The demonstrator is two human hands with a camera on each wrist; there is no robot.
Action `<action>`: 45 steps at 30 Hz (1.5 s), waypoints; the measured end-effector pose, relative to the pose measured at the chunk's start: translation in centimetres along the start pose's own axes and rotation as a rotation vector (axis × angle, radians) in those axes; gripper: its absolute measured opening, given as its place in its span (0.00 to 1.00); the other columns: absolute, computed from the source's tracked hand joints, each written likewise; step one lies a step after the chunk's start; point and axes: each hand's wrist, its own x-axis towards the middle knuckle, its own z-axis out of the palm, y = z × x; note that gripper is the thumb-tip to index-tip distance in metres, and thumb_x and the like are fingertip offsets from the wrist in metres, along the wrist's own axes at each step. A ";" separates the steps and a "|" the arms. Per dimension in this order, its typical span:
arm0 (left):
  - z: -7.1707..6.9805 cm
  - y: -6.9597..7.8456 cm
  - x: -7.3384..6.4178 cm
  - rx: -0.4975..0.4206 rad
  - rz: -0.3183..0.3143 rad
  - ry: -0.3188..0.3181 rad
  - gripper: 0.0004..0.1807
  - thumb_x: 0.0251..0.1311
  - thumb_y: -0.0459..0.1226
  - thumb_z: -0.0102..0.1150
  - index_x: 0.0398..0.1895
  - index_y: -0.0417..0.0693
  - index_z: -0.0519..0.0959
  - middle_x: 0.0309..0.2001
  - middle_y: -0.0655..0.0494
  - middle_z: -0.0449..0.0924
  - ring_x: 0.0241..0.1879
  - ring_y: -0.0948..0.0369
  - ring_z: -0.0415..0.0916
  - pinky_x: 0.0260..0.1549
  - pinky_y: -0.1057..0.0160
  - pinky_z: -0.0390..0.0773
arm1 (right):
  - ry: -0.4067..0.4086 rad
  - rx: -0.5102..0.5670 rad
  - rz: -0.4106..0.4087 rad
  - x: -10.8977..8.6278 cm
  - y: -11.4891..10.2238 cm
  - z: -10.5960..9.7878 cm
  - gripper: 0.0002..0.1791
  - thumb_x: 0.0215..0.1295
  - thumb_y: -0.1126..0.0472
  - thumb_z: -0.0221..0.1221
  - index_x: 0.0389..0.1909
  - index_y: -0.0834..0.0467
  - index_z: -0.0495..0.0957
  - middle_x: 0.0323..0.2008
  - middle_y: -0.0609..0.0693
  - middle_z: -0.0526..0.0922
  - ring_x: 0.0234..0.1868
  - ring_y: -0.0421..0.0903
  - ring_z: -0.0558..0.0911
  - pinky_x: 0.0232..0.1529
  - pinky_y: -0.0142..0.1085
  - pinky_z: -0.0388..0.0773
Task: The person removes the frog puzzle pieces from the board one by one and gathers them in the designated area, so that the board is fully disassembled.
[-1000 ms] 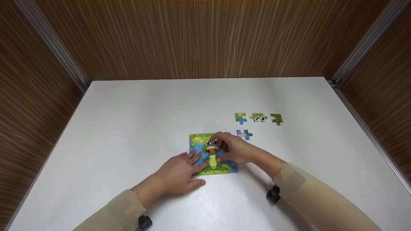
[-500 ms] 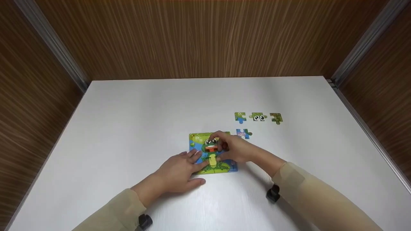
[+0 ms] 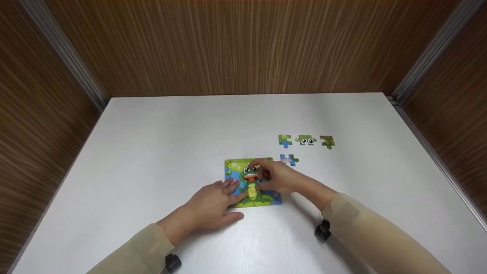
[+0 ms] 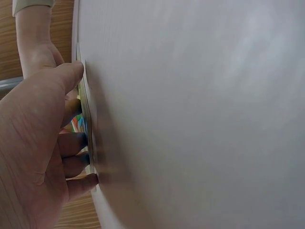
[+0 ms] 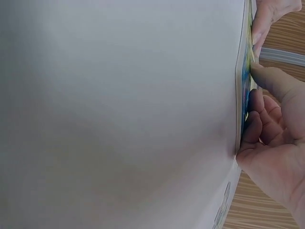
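Observation:
On the white table lies a square frog jigsaw puzzle board (image 3: 236, 166), green, blue and yellow. My left hand (image 3: 213, 205) rests flat on its left side, fingers spread, with the thumb on the table below the front edge. Over the middle and right of the board, my right hand (image 3: 281, 177) pinches a puzzle piece (image 3: 251, 177) with the frog's mouth between curled index finger and thumb. That piece lies on or just above the board; the hand partly covers it. In the right wrist view the board (image 5: 246, 71) shows edge-on, with the right fingers (image 5: 255, 126) against it.
Several loose pieces lie beyond the board to the right: a green-blue piece (image 3: 284, 140), a piece with eyes (image 3: 306, 140), a dark green piece (image 3: 327, 141) and a blue-pink piece (image 3: 288, 160). A wood-grain panel (image 3: 243, 45) stands behind the table (image 3: 163, 144).

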 end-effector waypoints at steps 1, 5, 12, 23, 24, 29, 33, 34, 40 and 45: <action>0.0 0.0 0.0 0.001 -0.001 -0.003 0.35 0.78 0.61 0.46 0.78 0.55 0.73 0.77 0.40 0.66 0.77 0.45 0.64 0.71 0.44 0.69 | 0.001 -0.001 -0.005 0.0 0.0 0.0 0.30 0.68 0.63 0.72 0.69 0.53 0.74 0.38 0.46 0.79 0.37 0.43 0.74 0.40 0.38 0.74; -0.1 -0.1 0.0 0.001 -0.009 -0.013 0.35 0.78 0.62 0.46 0.79 0.55 0.72 0.77 0.40 0.66 0.78 0.45 0.63 0.71 0.44 0.69 | 0.004 0.002 -0.014 0.1 0.1 0.0 0.30 0.68 0.63 0.72 0.69 0.53 0.74 0.38 0.45 0.79 0.37 0.43 0.75 0.40 0.37 0.74; 0.0 -0.3 0.2 -0.020 -0.020 -0.015 0.35 0.78 0.61 0.46 0.79 0.55 0.72 0.78 0.40 0.65 0.78 0.44 0.61 0.72 0.43 0.68 | 0.003 0.066 -0.031 0.2 0.4 -0.4 0.30 0.69 0.64 0.71 0.69 0.55 0.75 0.41 0.48 0.81 0.39 0.44 0.76 0.43 0.36 0.76; 0.1 -0.6 0.5 -0.019 -0.009 -0.008 0.33 0.79 0.60 0.45 0.79 0.55 0.72 0.78 0.40 0.64 0.79 0.45 0.61 0.72 0.43 0.68 | 0.025 0.099 -0.075 0.3 0.6 -1.1 0.32 0.69 0.64 0.71 0.72 0.57 0.74 0.44 0.50 0.82 0.40 0.44 0.81 0.43 0.36 0.80; 0.1 -0.6 0.5 -0.017 -0.008 -0.006 0.33 0.79 0.59 0.45 0.79 0.55 0.72 0.78 0.40 0.64 0.79 0.45 0.61 0.72 0.43 0.68 | 0.032 0.096 -0.082 0.2 0.6 -1.1 0.32 0.68 0.64 0.71 0.72 0.57 0.74 0.44 0.50 0.82 0.40 0.44 0.81 0.43 0.35 0.80; 0.1 -0.6 0.6 -0.010 -0.004 0.001 0.33 0.80 0.59 0.45 0.78 0.55 0.72 0.77 0.40 0.65 0.78 0.45 0.61 0.71 0.43 0.68 | 0.058 0.091 -0.114 -0.2 0.7 -1.7 0.32 0.68 0.63 0.72 0.71 0.59 0.74 0.45 0.51 0.82 0.40 0.45 0.80 0.42 0.35 0.80; 0.0 -0.6 0.6 -0.009 -0.007 0.002 0.33 0.79 0.59 0.46 0.78 0.55 0.73 0.77 0.40 0.65 0.78 0.45 0.62 0.71 0.43 0.69 | 0.098 0.071 -0.124 -0.7 0.6 -2.4 0.32 0.67 0.62 0.72 0.70 0.61 0.76 0.48 0.52 0.81 0.44 0.47 0.80 0.44 0.38 0.81; 0.0 -0.6 0.6 -0.010 -0.008 0.002 0.33 0.79 0.59 0.46 0.78 0.55 0.73 0.77 0.40 0.65 0.78 0.44 0.62 0.71 0.43 0.69 | 0.112 0.060 -0.124 -0.8 0.6 -2.6 0.31 0.67 0.62 0.72 0.70 0.61 0.76 0.49 0.52 0.81 0.45 0.48 0.80 0.45 0.39 0.81; 0.1 -0.7 0.5 -0.018 -0.009 0.013 0.33 0.79 0.59 0.47 0.78 0.55 0.73 0.76 0.40 0.67 0.77 0.44 0.64 0.71 0.43 0.69 | 0.187 0.022 -0.086 -1.7 0.9 -4.0 0.31 0.65 0.62 0.72 0.69 0.60 0.79 0.52 0.50 0.82 0.52 0.51 0.80 0.52 0.45 0.82; 0.1 -0.8 0.5 -0.007 0.001 0.026 0.32 0.79 0.59 0.46 0.78 0.55 0.74 0.76 0.39 0.68 0.77 0.44 0.64 0.71 0.44 0.70 | 0.244 0.018 -0.078 -2.9 1.9 -5.3 0.30 0.65 0.64 0.72 0.68 0.60 0.80 0.53 0.53 0.83 0.51 0.55 0.80 0.49 0.47 0.80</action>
